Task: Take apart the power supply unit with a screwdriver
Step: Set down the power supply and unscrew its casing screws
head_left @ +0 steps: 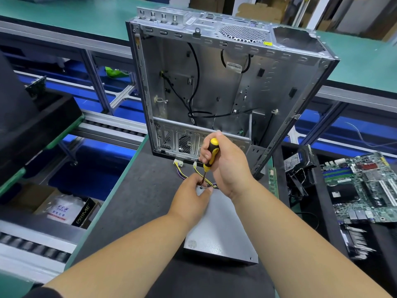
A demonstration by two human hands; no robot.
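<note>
Two hands work at the grey power supply unit (219, 229), which lies flat on the dark bench (137, 190) in front of the open computer case (214, 87). Right hand (225, 166) grips the yellow-black screwdriver (209, 159), tip at the unit's far corner. Left hand (191, 194) pinches that corner beside the shaft.
</note>
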